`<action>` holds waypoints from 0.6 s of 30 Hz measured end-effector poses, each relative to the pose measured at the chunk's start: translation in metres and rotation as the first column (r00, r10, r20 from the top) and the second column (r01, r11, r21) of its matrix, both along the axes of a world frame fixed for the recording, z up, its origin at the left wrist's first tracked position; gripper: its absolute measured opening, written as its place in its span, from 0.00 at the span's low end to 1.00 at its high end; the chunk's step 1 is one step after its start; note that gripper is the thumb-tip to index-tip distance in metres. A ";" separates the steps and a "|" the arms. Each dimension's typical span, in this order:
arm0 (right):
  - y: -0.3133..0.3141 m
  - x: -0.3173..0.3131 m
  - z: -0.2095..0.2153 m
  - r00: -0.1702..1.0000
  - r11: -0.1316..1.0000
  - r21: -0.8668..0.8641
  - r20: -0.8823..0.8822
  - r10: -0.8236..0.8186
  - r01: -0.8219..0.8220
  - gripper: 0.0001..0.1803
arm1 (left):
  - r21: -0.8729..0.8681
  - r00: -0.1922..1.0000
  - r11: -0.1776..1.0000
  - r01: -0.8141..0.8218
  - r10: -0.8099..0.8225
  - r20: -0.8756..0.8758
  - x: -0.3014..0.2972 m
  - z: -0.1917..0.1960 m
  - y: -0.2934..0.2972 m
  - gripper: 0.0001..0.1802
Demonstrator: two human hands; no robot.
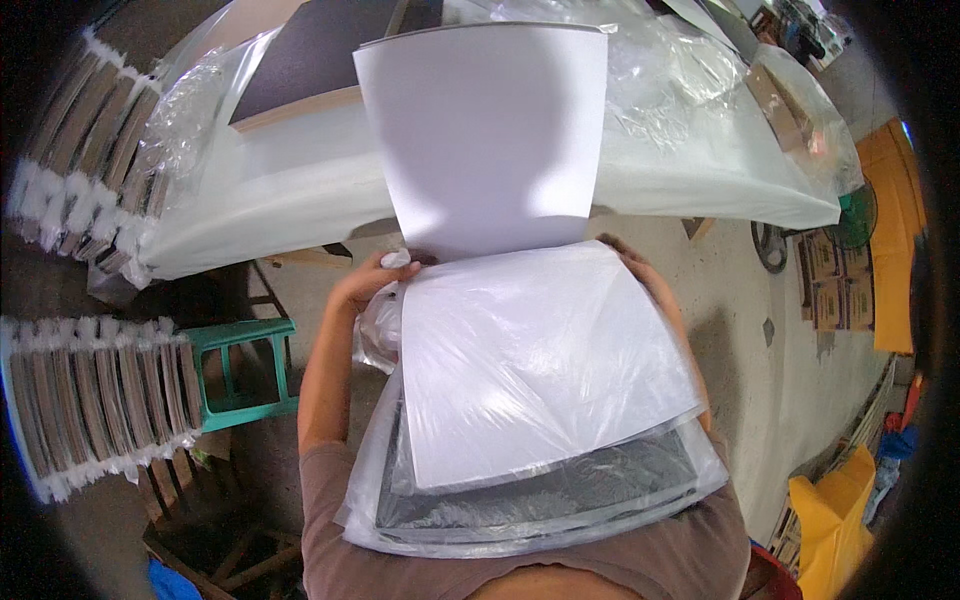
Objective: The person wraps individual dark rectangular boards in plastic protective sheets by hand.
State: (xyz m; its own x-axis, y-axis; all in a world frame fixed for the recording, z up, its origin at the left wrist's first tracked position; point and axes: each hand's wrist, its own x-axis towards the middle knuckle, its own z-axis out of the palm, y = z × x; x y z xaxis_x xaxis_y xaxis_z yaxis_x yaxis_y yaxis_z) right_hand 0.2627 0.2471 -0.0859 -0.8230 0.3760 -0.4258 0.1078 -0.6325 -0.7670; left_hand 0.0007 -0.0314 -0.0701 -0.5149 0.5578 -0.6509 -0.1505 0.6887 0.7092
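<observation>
A large white sheet (490,120) stands out from the far end of a clear plastic bag (540,340) in front of me. Its lower part shows white through the film, and a dark grey panel (540,485), also under plastic, lies beneath it close to my body. My left hand (390,272) is closed on the bag's far left corner, with something whitish round the thumb and loose film hanging below. At the far right corner my right hand (625,257) curls round the bag's edge; its fingertips are partly hidden.
Ahead is a table with a pale cover (290,215), bearing a dark panel (310,60) and crumpled plastic film (660,80). Plastic-wrapped stacks (110,395) sit at left by a green stool (240,375). Cartons (840,280) and yellow-orange sheets (885,240) stand right.
</observation>
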 end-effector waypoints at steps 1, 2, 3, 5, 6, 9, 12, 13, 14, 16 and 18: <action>-0.007 -0.005 0.000 0.997 0.996 -0.033 0.004 -0.083 0.083 0.22 | -0.071 0.999 0.997 0.004 -0.008 -0.050 0.004 -0.001 0.002 0.44; -0.014 -0.008 0.012 0.986 0.985 -0.036 0.028 -0.167 0.168 0.20 | -0.251 0.925 0.927 0.278 -0.329 -0.192 0.001 -0.001 0.001 0.45; -0.017 -0.005 0.029 0.993 0.995 0.058 0.085 -0.082 0.077 0.19 | -0.234 0.883 0.879 0.415 -0.451 -0.132 0.002 0.004 0.000 0.42; -0.017 0.008 0.050 0.979 0.975 0.190 0.186 0.082 -0.118 0.15 | -0.219 0.739 0.726 0.652 -0.673 -0.031 0.010 0.015 0.006 0.38; -0.010 0.019 0.048 0.951 0.928 0.257 0.221 0.215 -0.270 0.14 | -0.264 0.712 0.686 0.678 -0.702 0.004 0.016 0.013 0.004 0.32; 0.004 0.045 0.034 0.830 0.777 0.293 0.174 0.530 -0.558 0.16 | -0.080 0.690 0.692 0.717 -0.722 -0.058 0.024 -0.008 -0.008 0.29; -0.007 0.027 0.029 0.876 0.704 0.521 0.312 0.369 -0.482 0.19 | -0.116 0.625 0.624 0.773 -0.780 -0.036 0.023 -0.005 0.003 0.27; -0.008 0.017 0.021 0.882 0.630 0.618 0.342 0.324 -0.471 0.19 | -0.122 0.607 0.612 0.781 -0.791 -0.076 0.020 -0.007 0.004 0.27; -0.008 0.007 0.014 0.891 0.707 0.548 0.343 0.298 -0.447 0.20 | -0.084 0.750 0.752 0.654 -0.659 -0.054 0.013 -0.013 0.002 0.27; -0.008 -0.006 -0.007 0.904 0.841 0.392 0.359 0.233 -0.373 0.22 | -0.019 0.941 0.941 0.339 -0.339 0.012 -0.004 -0.038 -0.002 0.27; 0.007 -0.010 -0.074 0.888 0.780 0.482 0.416 0.196 -0.399 0.21 | 0.033 0.994 0.999 0.036 -0.032 -0.102 0.003 -0.056 -0.006 0.27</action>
